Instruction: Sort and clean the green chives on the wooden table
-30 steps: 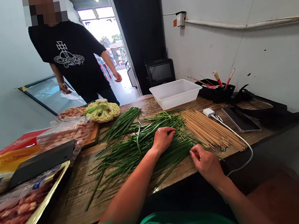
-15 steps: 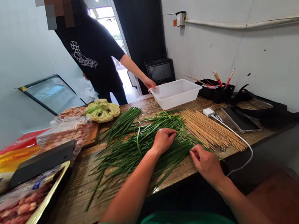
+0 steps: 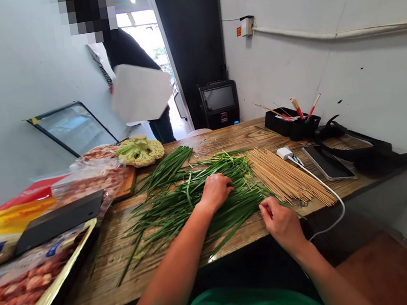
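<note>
A loose heap of garlic chives (image 3: 191, 197) lies across the middle of the wooden table (image 3: 104, 284). My left hand (image 3: 217, 190) rests over the heap, its fingers curled down; whatever they hold is hidden. At the chives' stem ends, close to the table's front edge, my right hand (image 3: 280, 220) is closed in a pinch on the stems. Just beyond it, wooden skewers (image 3: 287, 175) lie side by side in a broad row. A smaller bunch of chives (image 3: 169, 165) lies behind the heap.
Left stand a cleaver (image 3: 59, 222), a tray of packed meat (image 3: 21, 292), bagged meat (image 3: 85, 183) and a cauliflower (image 3: 140, 151). A charger (image 3: 284, 153), phone (image 3: 329, 161) and black holder (image 3: 279, 123) lie right. Across the table, a person (image 3: 130, 48) is beside a white tub (image 3: 143, 92).
The person opposite has lifted the white tub off the table and swung it left. My left hand has shifted slightly left over the chives, its fingers turned down. My right hand stays put.
</note>
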